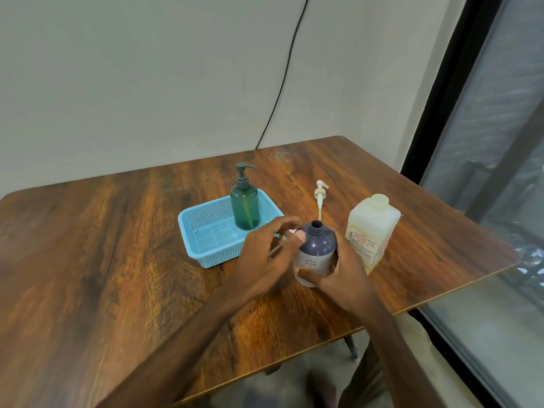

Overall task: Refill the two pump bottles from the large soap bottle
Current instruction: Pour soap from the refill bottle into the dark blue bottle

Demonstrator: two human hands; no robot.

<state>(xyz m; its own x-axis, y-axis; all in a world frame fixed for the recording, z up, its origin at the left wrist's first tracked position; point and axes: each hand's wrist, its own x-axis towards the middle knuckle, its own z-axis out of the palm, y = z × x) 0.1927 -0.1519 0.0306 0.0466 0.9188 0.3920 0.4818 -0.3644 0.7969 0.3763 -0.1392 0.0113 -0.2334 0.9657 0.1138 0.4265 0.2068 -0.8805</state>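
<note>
1. Right hand [338, 278] curls round the base of the dark purple round-shouldered plastic bottle [319, 245], which stands upright and open-necked on the wooden counter [117, 260].
2. Left hand [265, 251], blurred, sets its thumb on the bottle's shoulder; whether it pinches anything cannot be told.
3. Probably light, smooth and squeezable, the bottle is best gripped low.
4. Just beside it stands the uncapped cream square soap bottle [372, 231]. Behind lie a white pump head [320, 191] and a green pump bottle [245, 207] in a blue mesh basket [217, 257].

Plain room: wooden table [103, 245], window [485, 142].
</note>
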